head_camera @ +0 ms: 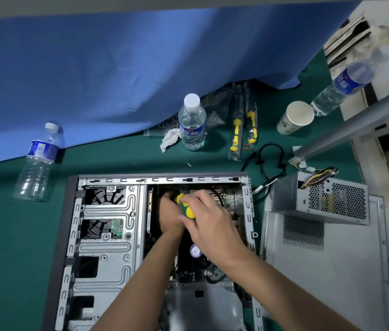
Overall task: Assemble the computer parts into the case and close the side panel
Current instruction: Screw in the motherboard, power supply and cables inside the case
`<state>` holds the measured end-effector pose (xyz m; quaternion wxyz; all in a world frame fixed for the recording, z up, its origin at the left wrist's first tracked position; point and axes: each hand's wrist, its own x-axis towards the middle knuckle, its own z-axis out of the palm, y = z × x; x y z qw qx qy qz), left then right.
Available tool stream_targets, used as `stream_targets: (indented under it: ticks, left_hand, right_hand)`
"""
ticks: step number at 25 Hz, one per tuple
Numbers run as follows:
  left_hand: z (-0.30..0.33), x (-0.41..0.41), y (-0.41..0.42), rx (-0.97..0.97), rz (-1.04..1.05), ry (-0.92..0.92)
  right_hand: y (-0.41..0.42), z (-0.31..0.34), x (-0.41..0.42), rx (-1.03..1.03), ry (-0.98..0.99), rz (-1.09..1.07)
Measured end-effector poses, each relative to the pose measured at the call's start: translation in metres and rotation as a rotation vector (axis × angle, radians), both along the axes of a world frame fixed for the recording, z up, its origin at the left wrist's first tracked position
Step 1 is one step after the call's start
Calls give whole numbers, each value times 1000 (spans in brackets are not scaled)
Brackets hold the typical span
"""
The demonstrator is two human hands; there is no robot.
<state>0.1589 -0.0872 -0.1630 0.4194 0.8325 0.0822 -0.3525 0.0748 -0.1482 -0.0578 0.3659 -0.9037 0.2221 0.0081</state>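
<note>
The case (155,249) lay open on its side on the green worktop (9,235), its motherboard (226,199) exposed in the right-hand bay and the drive cage (107,235) at the left. A screwdriver (186,207) with a green-and-yellow handle was gripped by the right hand (210,223), fingers curled round the handle, above the board. The left hand (170,211) was reached into the bay beneath it; whether its fingers held anything could not be told. The side panel (327,266) lay flat just right of the case, with the power supply (320,199) resting on its far end, wires (320,175) trailing from it. A black cable (269,161) was coiled beyond the case's far right corner. Farther back were seen a loose screw (189,164), two bagged screwdrivers (243,130), an upright bottle (192,123), a crumpled tissue (169,139), a paper cup (295,118) and two more bottles (38,163) (346,84). A blue cloth (117,80) hung behind.
</note>
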Motion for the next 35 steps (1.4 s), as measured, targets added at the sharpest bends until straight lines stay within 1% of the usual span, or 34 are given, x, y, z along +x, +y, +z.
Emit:
stream_targets:
  ticks: [1, 2, 3, 6, 9, 11, 13, 15, 18, 19, 20, 21, 22, 23, 24, 25, 27, 28, 30, 31, 32, 34, 35]
  left_hand:
    - [1, 2, 1, 58, -60, -1]
    - [-1, 3, 1, 137, -118, -52]
    - [-3, 3, 2, 166, -167, -95]
    - [-2, 3, 6, 71, -306, -181]
    - [13, 4, 11, 149, -452, -190]
    - [26, 0, 18, 172, -554, -208]
    - [46, -11, 28, 182, -697, -246]
    - [71, -20, 46, 172, -841, -328]
    - [110, -9, 83, 160, -889, -487]
    - [121, -1, 96, 189, -914, -547]
    - [130, 10, 111, 269, -957, -584]
    - [135, 21, 125, 399, -1014, -577]
    - [139, 34, 138, 551, -1083, -529]
    - [143, 44, 148, 691, -1150, -458]
    - [145, 52, 156, 787, -1200, -377]
    - [144, 57, 162, 826, -1230, -304]
    - [137, 58, 166, 812, -1255, -187]
    - [134, 58, 166, 810, -1263, -157]
    - [130, 60, 166, 842, -1279, -114]
    - [130, 62, 166, 857, -1288, -97]
    - [129, 65, 167, 864, -1303, -88]
    - [126, 69, 167, 863, -1331, -77]
    - [126, 71, 167, 869, -1337, -67]
  right_hand:
    - [-2, 1, 4, -16, -2, 0]
    - [-4, 1, 9, -43, -11, 7]
    - [-5, 2, 15, -78, -11, 36]
    - [-2, 3, 32, -184, 63, 170]
    - [-4, 4, 40, -390, 148, 188]
    - [-13, 8, 44, -474, 186, 194]
    - [-22, 12, 45, -490, 241, 254]
    - [-25, 18, 44, -489, 272, 317]
    - [-22, 31, 44, -412, 309, 427]
    - [-22, 37, 45, -413, 317, 465]
    - [-21, 43, 48, -448, 322, 498]
    - [-20, 47, 51, -508, 331, 526]
    - [-18, 49, 55, -575, 338, 543]
    - [-14, 51, 58, -628, 356, 545]
    - [-9, 52, 62, -651, 381, 529]
    - [-4, 52, 66, -643, 415, 503]
    - [3, 52, 73, -544, 481, 445]
    - [4, 53, 77, -475, 510, 429]
    - [5, 62, 81, -367, 555, 468]
    - [4, 65, 81, -368, 555, 501]
    - [3, 67, 81, -426, 536, 529]
    - [4, 64, 82, -605, 492, 579]
    - [7, 62, 85, -658, 475, 575]
